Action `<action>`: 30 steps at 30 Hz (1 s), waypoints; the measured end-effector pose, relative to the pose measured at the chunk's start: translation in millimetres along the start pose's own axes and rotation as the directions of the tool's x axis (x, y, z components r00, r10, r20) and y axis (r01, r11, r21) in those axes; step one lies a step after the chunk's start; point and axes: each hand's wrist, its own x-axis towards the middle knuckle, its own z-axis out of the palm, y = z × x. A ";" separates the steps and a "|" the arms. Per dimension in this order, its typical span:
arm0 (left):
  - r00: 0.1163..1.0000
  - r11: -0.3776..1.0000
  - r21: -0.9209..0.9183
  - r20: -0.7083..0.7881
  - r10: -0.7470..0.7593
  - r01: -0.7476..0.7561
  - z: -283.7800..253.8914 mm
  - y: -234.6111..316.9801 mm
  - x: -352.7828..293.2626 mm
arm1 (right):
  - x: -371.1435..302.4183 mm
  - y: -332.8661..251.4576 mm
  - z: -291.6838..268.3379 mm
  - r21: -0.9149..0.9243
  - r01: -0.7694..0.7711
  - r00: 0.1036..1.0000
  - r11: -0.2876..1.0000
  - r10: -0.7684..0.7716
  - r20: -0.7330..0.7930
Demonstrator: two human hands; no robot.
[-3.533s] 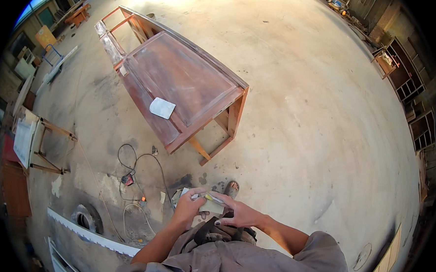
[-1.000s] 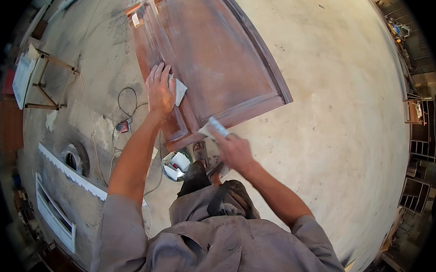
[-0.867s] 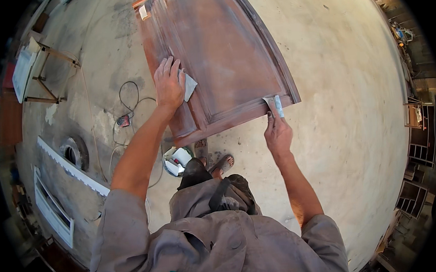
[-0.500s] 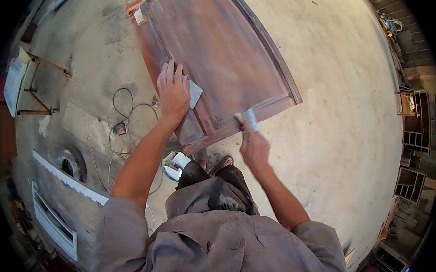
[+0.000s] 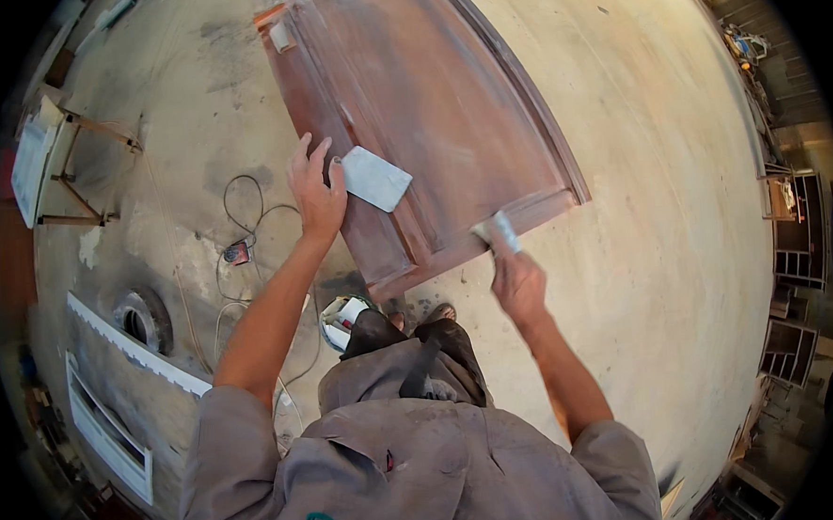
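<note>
Brown wooden panel (image 5: pixel 447 127), long axis eleven-to-five, lies at eleven o'clock from the nearer right hand (image 5: pixel 520 286), which grips a flat pale tool (image 5: pixel 504 231); left hand (image 5: pixel 321 205), splayed and empty, has a pale sheet (image 5: pixel 378 178) at three o'clock.

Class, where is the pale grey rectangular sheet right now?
In the head view's upper half, the sheet lies on the reddish-brown wooden panel, just right of the left hand.

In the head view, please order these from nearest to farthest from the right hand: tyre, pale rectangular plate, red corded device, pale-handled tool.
1. Pale-handled tool: in the right hand.
2. Pale rectangular plate: left, on the wooden panel.
3. Red corded device: farther left, on the floor.
4. Tyre: farthest left, on the floor.
</note>
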 end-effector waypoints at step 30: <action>0.979 0.968 0.172 0.121 0.163 -0.182 19.9 27.9 -5.0 | -7.7 -81.8 13.0 0.276 0.342 0.832 0.898 -0.426 0.356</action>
